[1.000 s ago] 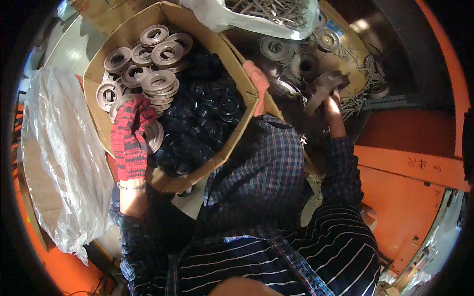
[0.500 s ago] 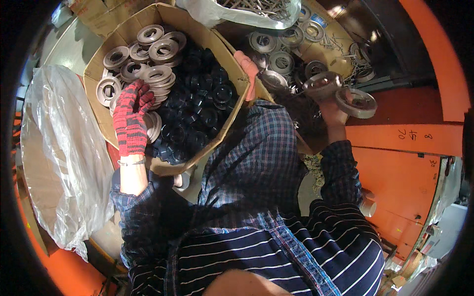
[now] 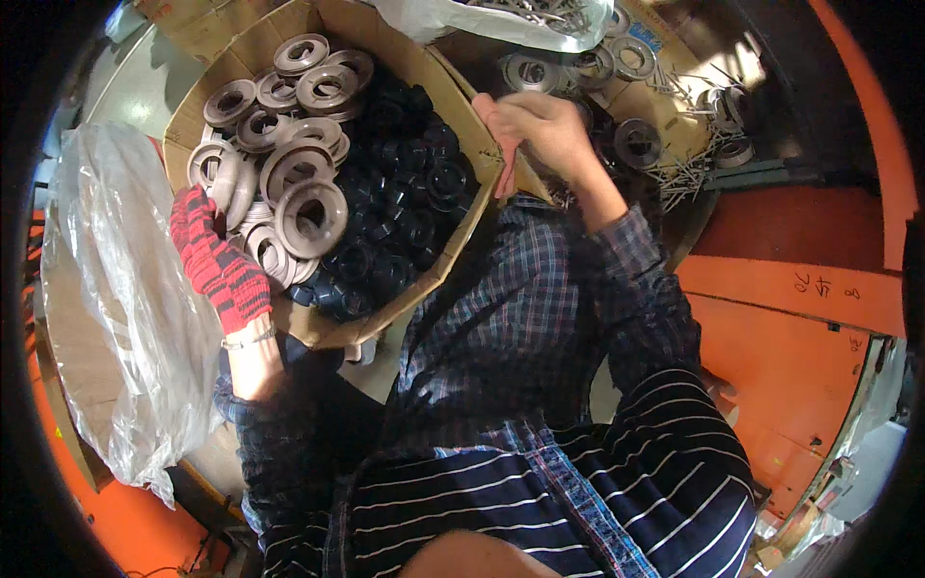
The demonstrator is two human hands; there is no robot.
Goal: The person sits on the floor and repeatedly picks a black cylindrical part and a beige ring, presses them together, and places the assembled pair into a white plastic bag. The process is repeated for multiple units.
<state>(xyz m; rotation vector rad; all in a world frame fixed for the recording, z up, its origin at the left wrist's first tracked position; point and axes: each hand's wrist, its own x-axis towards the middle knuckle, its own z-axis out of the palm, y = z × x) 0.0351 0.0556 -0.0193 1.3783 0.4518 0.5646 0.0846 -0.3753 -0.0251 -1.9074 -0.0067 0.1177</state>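
One carton edge (image 3: 466,234): right hand (image 3: 549,132) grips pink cloth (image 3: 506,166) there; left hand (image 3: 220,262), grip unclear.

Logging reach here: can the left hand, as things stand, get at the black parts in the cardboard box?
Likely yes: the box is open above and the black parts lie uncovered, though gray rings sit between them and the left hand.

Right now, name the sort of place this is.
Likely a workshop or factory floor: a cardboard box holds ring-shaped parts, thin rods lie scattered, and the left hand wears a work glove.
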